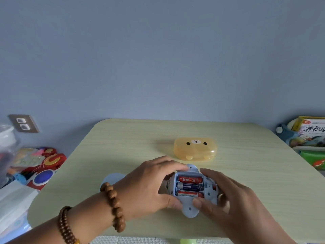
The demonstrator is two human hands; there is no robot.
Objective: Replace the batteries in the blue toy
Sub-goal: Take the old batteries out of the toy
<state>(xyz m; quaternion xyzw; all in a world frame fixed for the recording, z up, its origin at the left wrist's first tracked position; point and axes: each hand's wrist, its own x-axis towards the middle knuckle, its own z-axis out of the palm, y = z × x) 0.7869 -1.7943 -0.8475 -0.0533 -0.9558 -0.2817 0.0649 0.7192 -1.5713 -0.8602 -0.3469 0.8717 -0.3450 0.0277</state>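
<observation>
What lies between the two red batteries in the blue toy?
A dark blue battery sits between the far red battery and the near red battery, side by side in the blue toy; the head view shows it.

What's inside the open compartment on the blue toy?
Three batteries lie side by side in the blue toy: a far red battery, a middle dark-blue battery, a near red battery. The left hand and right hand hold it; whatever lies beneath the batteries is hidden.
</observation>
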